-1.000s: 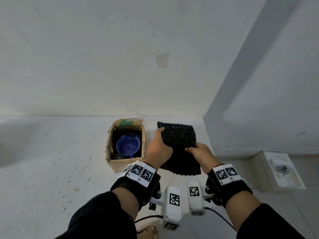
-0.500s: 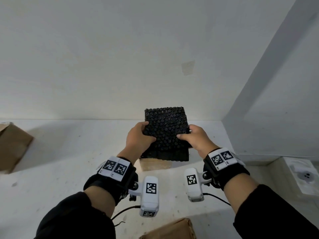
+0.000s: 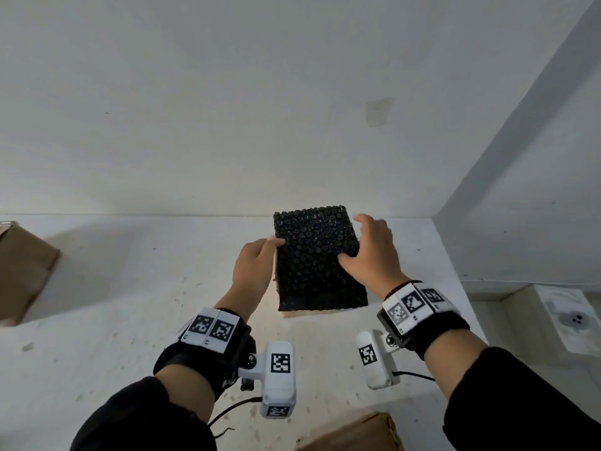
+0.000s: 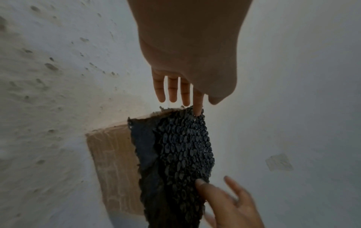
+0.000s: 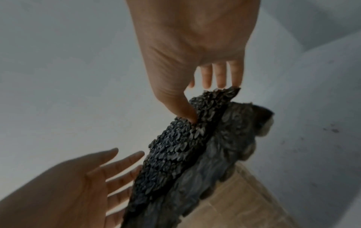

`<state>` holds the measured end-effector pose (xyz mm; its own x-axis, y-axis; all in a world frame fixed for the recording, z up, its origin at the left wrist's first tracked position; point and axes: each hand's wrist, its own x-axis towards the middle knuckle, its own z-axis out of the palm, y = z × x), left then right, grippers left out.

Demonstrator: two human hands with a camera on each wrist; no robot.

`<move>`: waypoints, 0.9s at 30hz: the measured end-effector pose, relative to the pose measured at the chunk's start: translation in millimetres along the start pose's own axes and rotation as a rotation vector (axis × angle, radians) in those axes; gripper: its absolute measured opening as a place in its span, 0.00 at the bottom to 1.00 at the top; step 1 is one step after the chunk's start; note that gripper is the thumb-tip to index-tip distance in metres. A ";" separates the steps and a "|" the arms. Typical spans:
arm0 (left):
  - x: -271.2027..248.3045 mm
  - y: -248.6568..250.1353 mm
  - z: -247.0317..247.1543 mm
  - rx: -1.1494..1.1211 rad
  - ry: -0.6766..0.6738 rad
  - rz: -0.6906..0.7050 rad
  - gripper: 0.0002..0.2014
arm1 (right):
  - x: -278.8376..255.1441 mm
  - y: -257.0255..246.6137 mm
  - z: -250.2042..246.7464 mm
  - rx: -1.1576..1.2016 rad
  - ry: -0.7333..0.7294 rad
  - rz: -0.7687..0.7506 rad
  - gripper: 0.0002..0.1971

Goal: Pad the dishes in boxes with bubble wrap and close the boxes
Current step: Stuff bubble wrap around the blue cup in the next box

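A black bubble wrap sheet (image 3: 317,258) lies over the top of a small cardboard box (image 3: 294,314), hiding what is inside. Only the box's front edge shows under it. My left hand (image 3: 260,258) is at the sheet's left edge, fingers straight, with the index fingertip (image 4: 197,111) touching the wrap (image 4: 183,146). My right hand (image 3: 367,252) is at the right edge. Its thumb (image 5: 187,111) presses down into the wrap (image 5: 175,146), and its fingers are spread and lifted. The box's side (image 4: 113,162) shows brown in the left wrist view.
A second cardboard box (image 3: 22,271) sits at the far left of the white surface. Another piece of cardboard (image 3: 354,434) pokes in at the bottom edge. White walls close the back and right, and a white socket plate (image 3: 566,320) lies lower right.
The wrap was carried from beside the open box with the blue bowl to on top of it. Both hands have loosened from gripping the sheet to touching it with straight fingers.
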<state>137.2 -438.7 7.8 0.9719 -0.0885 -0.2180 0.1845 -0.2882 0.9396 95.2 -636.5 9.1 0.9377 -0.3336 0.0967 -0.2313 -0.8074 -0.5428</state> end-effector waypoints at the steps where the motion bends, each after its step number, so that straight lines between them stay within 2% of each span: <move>1: 0.8 -0.1 -0.6 -0.041 0.002 -0.005 0.14 | 1.3 -4.1 -1.2 -0.057 0.063 -0.160 0.34; 2: 1.1 0.7 -1.4 -0.088 0.001 -0.010 0.15 | 3.2 -8.9 -1.5 -0.101 0.077 -0.320 0.34; 4: 0.7 1.8 -2.1 -0.196 -0.039 -0.030 0.17 | 5.9 -19.8 1.5 -0.199 -0.066 -0.533 0.35; 7: 0.2 -2.5 -0.4 -0.316 -0.148 -0.054 0.22 | 7.0 -27.3 18.8 -0.370 -0.386 -0.570 0.36; 10: 1.6 -14.7 2.2 -0.371 -0.215 -0.058 0.25 | 6.0 -24.9 37.7 -0.495 -0.537 -0.538 0.35; 14: 1.4 -27.2 3.2 -0.412 -0.292 -0.071 0.27 | 6.7 -24.9 49.0 -0.605 -0.581 -0.556 0.37; 19: 4.6 -36.7 3.5 -0.458 -0.342 -0.104 0.26 | 9.3 -31.6 51.1 -0.596 -0.654 -0.523 0.39; 22: 6.7 -40.7 2.9 -0.479 -0.338 -0.117 0.26 | 8.8 -35.9 51.1 -0.570 -0.630 -0.518 0.38; 27: 3.7 -37.7 4.4 -0.431 -0.348 -0.104 0.28 | 11.0 -47.5 64.3 -0.588 -0.499 -0.511 0.33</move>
<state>133.2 -432.3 -29.6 0.8535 -0.4107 -0.3206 0.3904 0.0967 0.9155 133.2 -570.5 -17.7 0.9335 0.2692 -0.2369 0.2750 -0.9614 -0.0087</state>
